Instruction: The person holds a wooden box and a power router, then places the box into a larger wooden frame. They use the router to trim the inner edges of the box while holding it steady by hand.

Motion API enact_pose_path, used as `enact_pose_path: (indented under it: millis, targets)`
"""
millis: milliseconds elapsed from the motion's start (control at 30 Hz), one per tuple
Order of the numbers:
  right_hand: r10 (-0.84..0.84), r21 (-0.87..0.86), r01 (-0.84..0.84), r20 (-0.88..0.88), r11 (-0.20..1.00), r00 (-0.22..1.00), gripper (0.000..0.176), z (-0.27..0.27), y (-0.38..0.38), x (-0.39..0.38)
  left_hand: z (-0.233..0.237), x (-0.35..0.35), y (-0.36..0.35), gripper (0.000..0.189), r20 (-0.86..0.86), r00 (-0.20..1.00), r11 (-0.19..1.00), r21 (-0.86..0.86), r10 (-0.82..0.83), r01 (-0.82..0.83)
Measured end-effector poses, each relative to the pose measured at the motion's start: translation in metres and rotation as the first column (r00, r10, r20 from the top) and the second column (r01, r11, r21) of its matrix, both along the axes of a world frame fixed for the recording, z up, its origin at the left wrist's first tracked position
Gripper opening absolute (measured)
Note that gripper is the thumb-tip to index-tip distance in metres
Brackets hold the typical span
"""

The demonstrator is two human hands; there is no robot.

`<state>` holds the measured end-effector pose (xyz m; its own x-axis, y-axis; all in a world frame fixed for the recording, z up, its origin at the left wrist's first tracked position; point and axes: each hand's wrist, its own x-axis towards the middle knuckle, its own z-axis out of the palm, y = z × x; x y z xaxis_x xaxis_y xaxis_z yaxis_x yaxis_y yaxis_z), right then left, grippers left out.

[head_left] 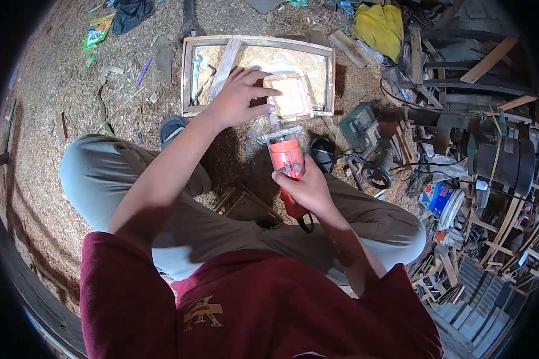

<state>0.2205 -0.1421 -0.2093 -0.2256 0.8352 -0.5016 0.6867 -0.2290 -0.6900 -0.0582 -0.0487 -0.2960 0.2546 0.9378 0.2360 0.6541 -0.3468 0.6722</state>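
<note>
A small square wooden frame (310, 103) stands over the near side of a shallow wooden box, its middle bright with light. My left hand (239, 99) holds its left edge, thumb and forefinger on the wood and the other fingers spread above. My right hand (308, 190) is wrapped round the body of a red handheld power tool, which looks like a trim router (285, 154). The tool's metal base points at the frame's near left corner, with its working tip right by my left thumb. A dark cord leaves its lower end near my lap.
The wooden box (257, 39) has sawdust, a wrench (196, 78) and a wooden slat (226, 67) in it. Right of it lie a green machine (360, 128), a yellow cloth (379, 30), cables and wood scraps. A blue-and-white tub (442, 200) is farther right. Shavings cover the floor.
</note>
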Motion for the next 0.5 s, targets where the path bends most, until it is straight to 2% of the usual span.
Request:
enact_pose_path:
  millis: [500]
  targets:
    - [0.005,-0.011,-0.004,0.044,1.000,0.999,0.064,-0.0066,0.0016,0.0023,0.0004,0.0001,0.0001,0.043,0.020,1.000,1.000,-0.017,0.002,-0.002]
